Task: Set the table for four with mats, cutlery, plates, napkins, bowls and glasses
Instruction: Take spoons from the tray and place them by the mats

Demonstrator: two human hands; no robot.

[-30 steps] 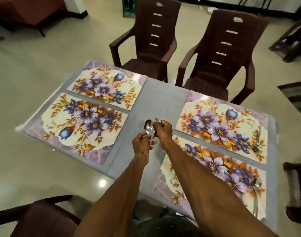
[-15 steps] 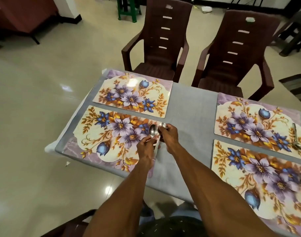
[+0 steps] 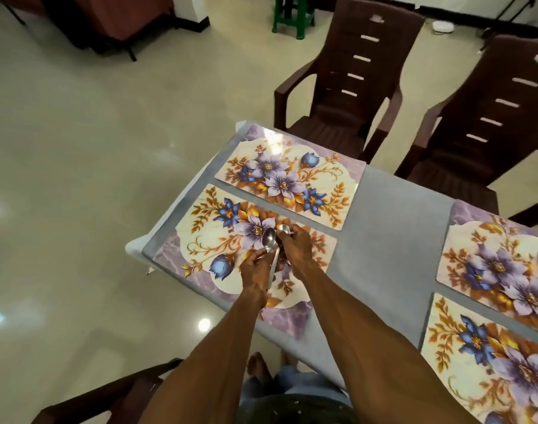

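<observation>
Four floral place mats lie on the grey table (image 3: 393,221): a near left mat (image 3: 212,228), a far left mat (image 3: 289,182), a far right mat (image 3: 500,264) and a near right mat (image 3: 491,362). Both hands hover over the near left mat. My left hand (image 3: 255,269) grips the handle of a steel spoon (image 3: 269,238) whose bowl points away from me. My right hand (image 3: 296,250) pinches a second steel spoon (image 3: 283,229) right beside the first. The two spoon bowls touch or nearly touch.
Two dark brown plastic chairs (image 3: 350,87) (image 3: 488,123) stand at the far side of the table. Another chair's arm (image 3: 108,396) shows at the bottom left. A green stool (image 3: 295,16) stands far back on the glossy tiled floor.
Both hands, still holding the spoons, have moved left from the bare middle of the table to above the near left mat. The view has swung left, so the right mats' spoons left the frame.
</observation>
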